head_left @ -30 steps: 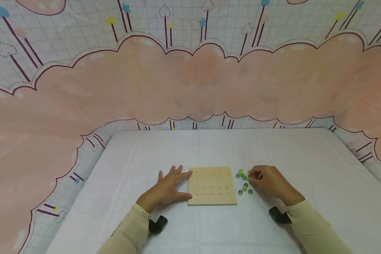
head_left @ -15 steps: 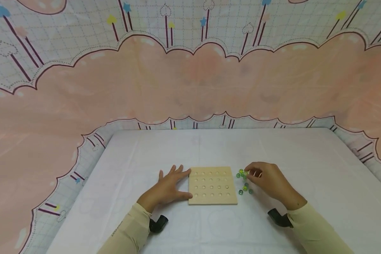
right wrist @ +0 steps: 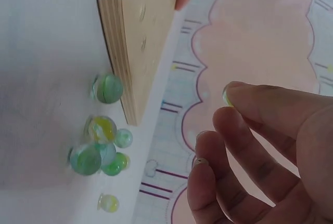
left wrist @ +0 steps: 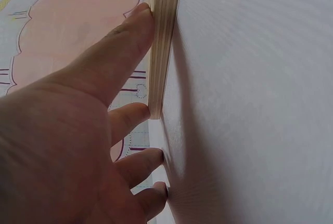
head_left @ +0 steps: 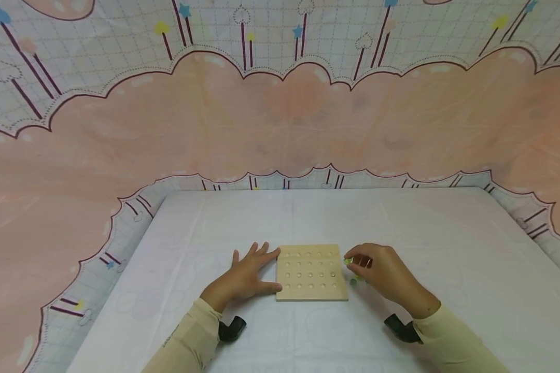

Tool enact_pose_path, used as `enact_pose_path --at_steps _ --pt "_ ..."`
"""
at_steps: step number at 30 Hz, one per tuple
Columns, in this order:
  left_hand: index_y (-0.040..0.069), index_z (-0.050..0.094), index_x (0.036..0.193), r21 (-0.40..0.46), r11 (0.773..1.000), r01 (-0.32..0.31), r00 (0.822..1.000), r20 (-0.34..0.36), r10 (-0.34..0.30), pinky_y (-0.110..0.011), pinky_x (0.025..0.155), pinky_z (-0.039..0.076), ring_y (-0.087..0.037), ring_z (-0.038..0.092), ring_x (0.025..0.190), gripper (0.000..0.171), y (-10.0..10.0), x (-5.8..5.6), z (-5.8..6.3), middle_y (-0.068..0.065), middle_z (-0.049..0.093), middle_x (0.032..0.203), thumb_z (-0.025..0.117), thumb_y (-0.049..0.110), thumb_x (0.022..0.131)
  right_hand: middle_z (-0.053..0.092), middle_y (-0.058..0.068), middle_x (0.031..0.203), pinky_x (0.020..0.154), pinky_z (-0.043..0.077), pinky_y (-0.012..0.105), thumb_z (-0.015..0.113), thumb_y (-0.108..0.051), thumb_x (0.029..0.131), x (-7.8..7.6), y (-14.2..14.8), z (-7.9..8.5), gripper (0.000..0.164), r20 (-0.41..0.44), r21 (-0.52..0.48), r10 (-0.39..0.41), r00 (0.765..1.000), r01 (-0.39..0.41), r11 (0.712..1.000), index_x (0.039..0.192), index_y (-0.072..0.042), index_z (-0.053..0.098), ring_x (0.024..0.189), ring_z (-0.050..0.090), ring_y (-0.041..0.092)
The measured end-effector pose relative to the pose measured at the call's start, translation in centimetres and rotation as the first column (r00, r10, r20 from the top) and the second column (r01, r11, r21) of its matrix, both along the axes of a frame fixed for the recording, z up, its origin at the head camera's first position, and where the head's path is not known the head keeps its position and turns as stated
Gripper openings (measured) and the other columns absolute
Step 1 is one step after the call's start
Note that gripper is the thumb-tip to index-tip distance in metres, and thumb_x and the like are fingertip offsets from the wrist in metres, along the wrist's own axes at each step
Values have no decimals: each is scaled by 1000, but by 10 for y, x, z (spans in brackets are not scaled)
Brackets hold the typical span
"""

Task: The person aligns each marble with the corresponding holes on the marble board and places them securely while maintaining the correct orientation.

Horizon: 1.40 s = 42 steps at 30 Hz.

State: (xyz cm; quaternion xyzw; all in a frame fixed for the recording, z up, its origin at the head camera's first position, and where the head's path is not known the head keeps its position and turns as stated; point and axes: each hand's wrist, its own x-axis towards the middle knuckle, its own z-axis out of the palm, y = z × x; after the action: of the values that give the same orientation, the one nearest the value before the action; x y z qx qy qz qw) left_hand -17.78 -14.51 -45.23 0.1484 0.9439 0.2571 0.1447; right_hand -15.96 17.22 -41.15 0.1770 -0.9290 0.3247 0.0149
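A square wooden board point(head_left: 308, 295) with rows of round hollows lies flat on the table. My left hand point(head_left: 242, 277) is spread at its left side, with straight thumb and forefinger touching that edge. Just off the right edge, my right hand point(head_left: 382, 269) pinches a yellow-green marble point(head_left: 348, 261) between thumb and forefinger, raised above the table. In the right wrist view only a sliver of this marble point(right wrist: 227, 96) shows past the fingertips. Several green and yellow marbles, among them a green marble point(right wrist: 108, 88), lie beside the board, partly hidden by the right hand in the head view.
A white cloth point(head_left: 242, 217) covers the table, which ends at a back edge before a patterned pink curtain point(head_left: 280, 124). One hollow near the board's right edge has a darker outline; whether it holds something I cannot tell. Both wrists carry a black camera.
My right hand has lifted a yellow-green marble from the loose group and moved left to the board's right edge. The left hand and the board have stayed put.
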Motion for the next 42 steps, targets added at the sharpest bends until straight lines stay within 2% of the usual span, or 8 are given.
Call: enact_pose_path --at_steps 8,25,34,42 --pt "25 40 154 10 1000 10 1000 1 -10 -69 119 -8 -35 7 157 88 0 0 1 -13 24 166 81 47 80 68 -9 79 62 52 20 78 -5 85 2 -8 -5 13 -45 -15 69 997 -70 997 97 -11 78 70 57 2" --pt "28 38 155 4 1000 17 1000 19 -17 -67 119 -9 -34 5 157 88 4 1 -1 -10 21 167 80 48 80 65 -12 80 62 49 19 79 -4 83 9 -8 -13 14 -74 21 104 992 -103 995 92 -15 79 72 55 0" --pt "26 40 155 -11 1000 14 1000 9 -14 -68 119 -7 -34 7 157 88 1 0 5 -11 24 166 81 46 80 63 -12 80 61 47 18 80 -6 81 5 -11 -20 14 -44 64 123 991 -120 991 91 -17 79 70 53 -2" --pt "26 39 155 5 1000 7 1000 19 -7 -68 119 -8 -34 6 157 88 -1 -1 2 -12 24 166 81 47 80 63 -7 82 60 46 18 82 -7 79 3 -13 -21 14 15 76 111 994 -112 991 91 -15 80 69 52 0"
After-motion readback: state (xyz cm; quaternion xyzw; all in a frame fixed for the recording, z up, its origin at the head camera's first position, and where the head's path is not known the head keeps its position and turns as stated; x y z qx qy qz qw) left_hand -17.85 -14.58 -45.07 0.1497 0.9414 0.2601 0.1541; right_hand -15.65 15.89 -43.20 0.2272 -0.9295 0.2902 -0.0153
